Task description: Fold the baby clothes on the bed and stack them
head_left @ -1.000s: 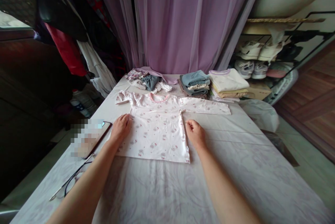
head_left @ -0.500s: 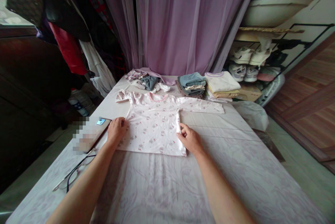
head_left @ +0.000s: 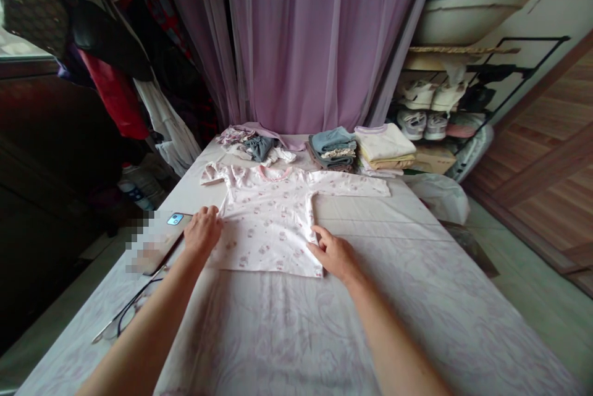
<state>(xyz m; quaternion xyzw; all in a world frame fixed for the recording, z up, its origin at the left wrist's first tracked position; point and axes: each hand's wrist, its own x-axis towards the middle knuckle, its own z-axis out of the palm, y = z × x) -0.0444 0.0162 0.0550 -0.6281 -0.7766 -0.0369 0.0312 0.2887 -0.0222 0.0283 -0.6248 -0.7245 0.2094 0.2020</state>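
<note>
A white long-sleeved shirt [head_left: 264,241] with a small pink print and pink collar lies flat on the bed-like table, sleeves spread sideways. My left hand [head_left: 202,233] rests on the shirt's left side edge, fingers slightly apart. My right hand [head_left: 333,255] sits at the lower right edge of the shirt's body, its fingers pinching the fabric there. That side edge looks turned inward. A phone [head_left: 173,220], partly blurred out, lies just left of my left hand.
A pale patterned sheet [head_left: 417,297] covers the table. Eyeglasses [head_left: 127,315] lie at its left edge. Folded clothes stacks [head_left: 332,149] [head_left: 384,149] and a loose clothes heap [head_left: 250,143] stand at the back, before a purple curtain [head_left: 296,44]. A white plastic bag [head_left: 440,198] sits at the right.
My right hand has moved from beside the shirt to its lower right edge and taken hold of the fabric. My left hand stays nearly in place. The whole view has drifted slightly left.
</note>
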